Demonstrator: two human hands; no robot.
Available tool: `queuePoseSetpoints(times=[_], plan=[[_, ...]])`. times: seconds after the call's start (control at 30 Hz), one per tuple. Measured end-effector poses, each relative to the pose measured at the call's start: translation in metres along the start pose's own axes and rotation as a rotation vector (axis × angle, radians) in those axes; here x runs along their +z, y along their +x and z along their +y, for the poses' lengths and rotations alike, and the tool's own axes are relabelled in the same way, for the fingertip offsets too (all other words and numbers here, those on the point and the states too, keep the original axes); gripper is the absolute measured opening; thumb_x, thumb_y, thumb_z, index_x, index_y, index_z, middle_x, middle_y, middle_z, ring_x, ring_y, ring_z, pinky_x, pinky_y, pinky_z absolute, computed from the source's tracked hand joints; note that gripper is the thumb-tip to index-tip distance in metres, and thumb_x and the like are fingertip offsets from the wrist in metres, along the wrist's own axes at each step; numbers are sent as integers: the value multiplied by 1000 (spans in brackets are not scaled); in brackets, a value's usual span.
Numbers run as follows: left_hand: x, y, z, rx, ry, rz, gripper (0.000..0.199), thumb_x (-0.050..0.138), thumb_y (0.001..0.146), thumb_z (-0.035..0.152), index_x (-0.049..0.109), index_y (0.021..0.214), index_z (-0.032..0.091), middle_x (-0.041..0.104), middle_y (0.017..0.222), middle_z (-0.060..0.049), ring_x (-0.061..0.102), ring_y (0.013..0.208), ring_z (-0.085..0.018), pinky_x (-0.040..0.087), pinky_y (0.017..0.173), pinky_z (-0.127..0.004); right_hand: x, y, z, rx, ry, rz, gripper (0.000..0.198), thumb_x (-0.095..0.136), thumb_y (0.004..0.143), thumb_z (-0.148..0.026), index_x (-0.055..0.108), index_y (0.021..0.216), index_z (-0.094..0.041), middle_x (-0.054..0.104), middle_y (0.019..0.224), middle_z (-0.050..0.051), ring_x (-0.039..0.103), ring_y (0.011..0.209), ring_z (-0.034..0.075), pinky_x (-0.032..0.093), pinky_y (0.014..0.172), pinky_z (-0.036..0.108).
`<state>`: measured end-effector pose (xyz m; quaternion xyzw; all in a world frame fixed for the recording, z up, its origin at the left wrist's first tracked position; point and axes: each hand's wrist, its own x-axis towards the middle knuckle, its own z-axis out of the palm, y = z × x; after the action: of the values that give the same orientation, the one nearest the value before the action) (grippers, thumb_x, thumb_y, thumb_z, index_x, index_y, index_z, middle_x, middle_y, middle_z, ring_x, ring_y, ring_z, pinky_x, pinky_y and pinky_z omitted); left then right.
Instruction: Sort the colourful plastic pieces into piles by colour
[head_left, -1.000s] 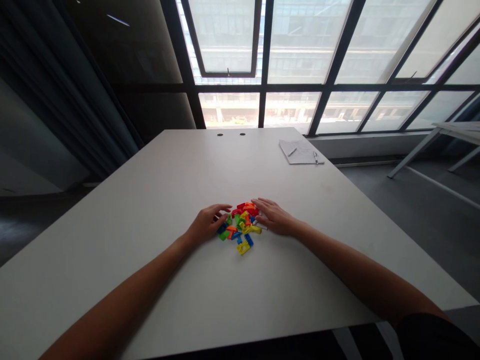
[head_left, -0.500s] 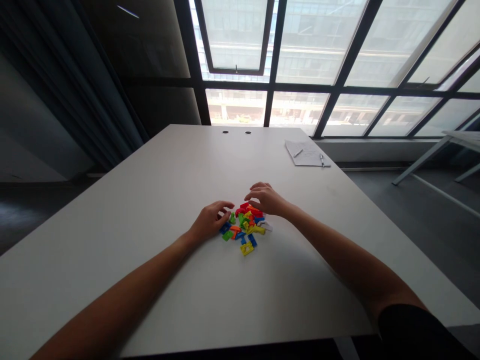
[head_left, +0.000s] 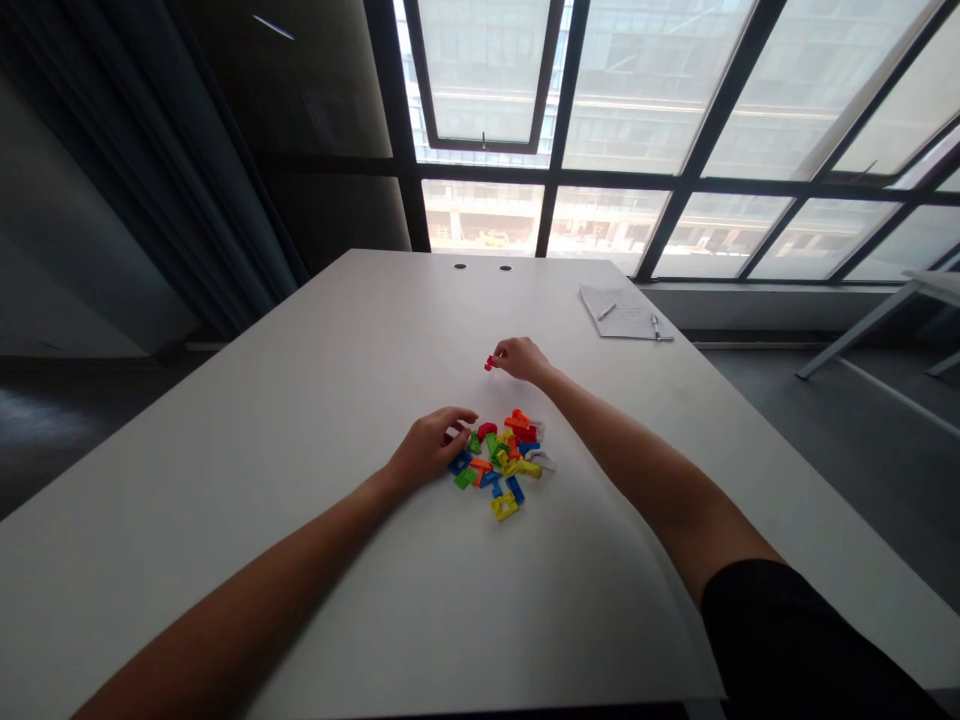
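Observation:
A small heap of coloured plastic building blocks lies on the white table: a yellow block (head_left: pixel 505 506) at its near edge, a blue block (head_left: pixel 515 488) beside that, a green block (head_left: pixel 465 478) on the left, and orange, red and white pieces behind. Beyond the heap, my right hand (head_left: pixel 521 358) pinches a small red block (head_left: pixel 490 363) between its fingertips. My left hand (head_left: pixel 429 446) rests at the heap's left side with fingers loosely curved and apart, next to a dark blue block (head_left: pixel 460 462). I see nothing in its grasp.
Sheets of paper (head_left: pixel 619 312) with two pens lie at the table's far right. Two round holes are set into the white table (head_left: pixel 360 330) near its far edge. Windows stand behind, a dark curtain hangs at left, and another table (head_left: pixel 934 290) stands at right.
My right hand has lifted a red block from the heap and moved it away, toward the far side of the table. My left hand has stayed beside the heap. The view has shifted slightly.

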<state>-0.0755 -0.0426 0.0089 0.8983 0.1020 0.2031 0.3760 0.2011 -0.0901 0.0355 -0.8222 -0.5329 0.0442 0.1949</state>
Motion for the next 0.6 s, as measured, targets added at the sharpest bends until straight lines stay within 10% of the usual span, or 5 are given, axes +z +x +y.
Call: queuePoseSetpoints(times=[0.6], plan=[[-2,-3,-1,13,47,-46,29,55,100,37,71,119,21,75,115,-8,74,92,-19,65,79,-31,27,45,-23,141,-46,150,26,54,107,-34,70,118,-16,76,117,17,72,105,26,53,87,33]])
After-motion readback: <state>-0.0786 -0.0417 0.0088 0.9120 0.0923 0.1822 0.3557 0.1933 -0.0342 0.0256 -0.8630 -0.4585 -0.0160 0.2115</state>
